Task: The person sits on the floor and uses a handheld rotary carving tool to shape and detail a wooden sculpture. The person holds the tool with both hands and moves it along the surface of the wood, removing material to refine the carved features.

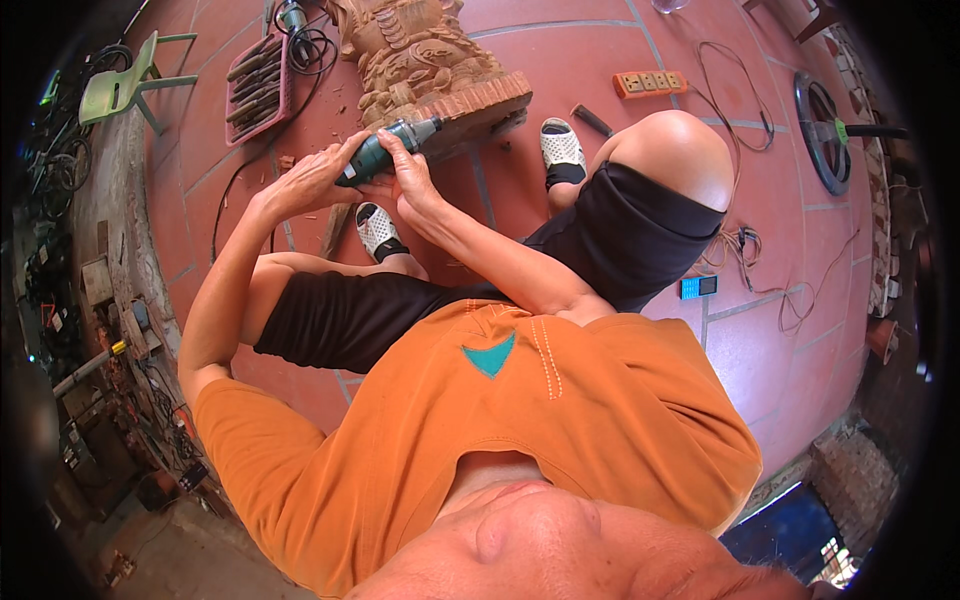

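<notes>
Both my hands are on a green handheld die grinder, which lies at a slant in front of the carving. My left hand closes on its rear end from the left. Around its body from the right is my right hand, with the thumb along the top. The tool's dark nose points right, toward the lower edge of a carved wooden sculpture on the tiled floor. Whether its tip touches the wood I cannot tell.
At the upper left, a pink tray holds several chisels, near a green chair. An orange power strip with a trailing cord lies at the right. A dark-handled tool lies by my right foot, and a blue phone lies farther right.
</notes>
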Demonstrator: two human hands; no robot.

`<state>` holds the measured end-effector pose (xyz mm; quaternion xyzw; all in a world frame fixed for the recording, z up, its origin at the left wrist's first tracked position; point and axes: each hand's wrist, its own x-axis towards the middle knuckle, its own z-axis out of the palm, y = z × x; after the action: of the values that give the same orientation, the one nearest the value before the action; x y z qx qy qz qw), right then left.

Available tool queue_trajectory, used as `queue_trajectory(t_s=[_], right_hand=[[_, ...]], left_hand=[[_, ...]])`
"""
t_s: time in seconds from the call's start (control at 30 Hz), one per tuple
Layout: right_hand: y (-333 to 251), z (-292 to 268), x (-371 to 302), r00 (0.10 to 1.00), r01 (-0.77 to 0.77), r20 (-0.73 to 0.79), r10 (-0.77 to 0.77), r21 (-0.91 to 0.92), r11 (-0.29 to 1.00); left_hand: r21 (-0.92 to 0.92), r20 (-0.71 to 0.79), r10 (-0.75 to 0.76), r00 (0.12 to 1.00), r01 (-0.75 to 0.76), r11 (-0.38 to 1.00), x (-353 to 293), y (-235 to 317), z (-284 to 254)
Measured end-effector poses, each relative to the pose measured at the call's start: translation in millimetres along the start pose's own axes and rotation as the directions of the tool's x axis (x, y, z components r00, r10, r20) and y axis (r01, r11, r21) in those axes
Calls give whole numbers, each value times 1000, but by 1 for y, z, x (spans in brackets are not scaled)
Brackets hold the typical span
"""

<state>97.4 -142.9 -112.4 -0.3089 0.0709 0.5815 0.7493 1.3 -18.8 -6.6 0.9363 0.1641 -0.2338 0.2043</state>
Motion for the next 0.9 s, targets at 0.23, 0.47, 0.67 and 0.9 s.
queue_trajectory(t_s=[0.23,0.47,0.67,0.9], right_hand=[[0,0,6,1000,-7,-9,7,-4,1000],[-1,1,13,1000,-6,1,6,-21,1000],[-4,1,20,999,-45,10,45,-14,999],[-4,1,20,999,-41,9,41,-8,999]], left_hand=[[-12,-44,37,998,-38,999,0,-2,1],[-13,-73,47,996,-48,999,1,-1,-2],[-8,-88,42,995,-43,999,2,-3,-3],[-5,-102,42,994,-43,999,2,-5,-1]])
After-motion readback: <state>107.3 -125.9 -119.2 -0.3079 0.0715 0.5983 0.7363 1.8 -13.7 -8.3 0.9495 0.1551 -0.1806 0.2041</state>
